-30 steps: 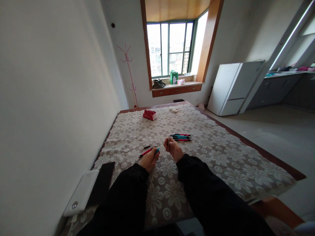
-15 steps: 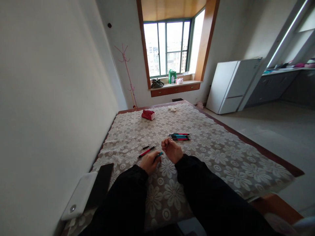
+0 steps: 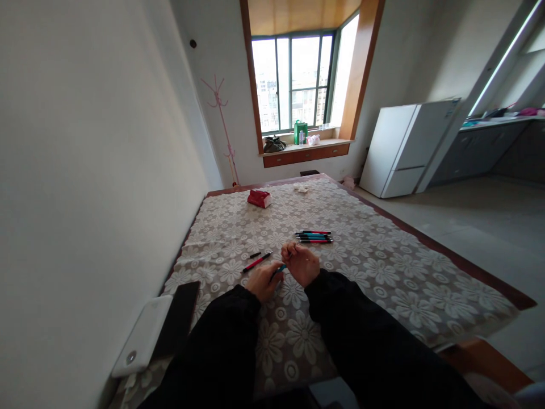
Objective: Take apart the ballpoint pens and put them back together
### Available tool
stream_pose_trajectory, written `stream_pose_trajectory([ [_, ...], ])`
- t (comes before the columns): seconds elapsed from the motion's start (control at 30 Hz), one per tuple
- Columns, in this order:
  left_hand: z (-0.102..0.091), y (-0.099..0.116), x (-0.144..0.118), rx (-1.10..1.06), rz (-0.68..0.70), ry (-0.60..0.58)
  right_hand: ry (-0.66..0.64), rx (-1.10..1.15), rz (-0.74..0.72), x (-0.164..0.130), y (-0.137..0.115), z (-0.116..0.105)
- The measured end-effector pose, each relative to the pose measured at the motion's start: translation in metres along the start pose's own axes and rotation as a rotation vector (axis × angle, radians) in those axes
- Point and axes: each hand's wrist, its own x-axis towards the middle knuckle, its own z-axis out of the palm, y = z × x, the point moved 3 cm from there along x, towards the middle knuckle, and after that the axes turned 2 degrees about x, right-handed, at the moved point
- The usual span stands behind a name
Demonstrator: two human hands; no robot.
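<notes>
Head view: the two bare hands meet low over the near part of the flower-patterned tablecloth (image 3: pixel 370 287), in front of the wearer. The left hand (image 3: pixel 264 282) has its thumb and fingers closed narrowly around a teal pen barrel (image 3: pixel 279 269), one end projecting towards the other palm; a pinch like this suits so slim a part, leaving that end free. The right hand (image 3: pixel 301 264) sits just beside that end, its fingers curled inward and its back partly turned to the camera, so I cannot tell whether it grips anything small.

Just beyond the left hand a red-and-black pen (image 3: pixel 256 262) lies slantwise, near a short black tube (image 3: pixel 255 255), both probably put there to be within easy reach. Past the right hand, a row of red and teal pens (image 3: pixel 315 237) lies close together, roughly parallel, which seems a way of grouping them apart from the loose pieces. The red tissue packet (image 3: pixel 259 198) rests farther off, while a black slab (image 3: pixel 176 318) and a white device (image 3: pixel 142 336) lie against the wall side, presumably to leave elbow room.
</notes>
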Motion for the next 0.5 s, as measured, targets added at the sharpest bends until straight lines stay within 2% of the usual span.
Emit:
stream_pose_trajectory([
  [0.13, -0.001, 0.0, 0.0, -0.02, 0.01, -0.001, -0.002, -0.063, 0.004, -0.001, 0.007, 0.001],
  [0.23, 0.0, -0.001, 0.0, -0.052, -0.001, 0.006, -0.012, -0.205, -0.03, -0.002, 0.009, 0.002],
  [0.37, 0.003, -0.006, 0.001, -0.141, -0.001, 0.019, -0.118, -0.506, -0.077, -0.003, 0.012, 0.005],
  [0.5, 0.005, -0.01, 0.002, -0.177, 0.005, 0.04, -0.167, -0.606, -0.067, -0.001, 0.016, 0.003],
])
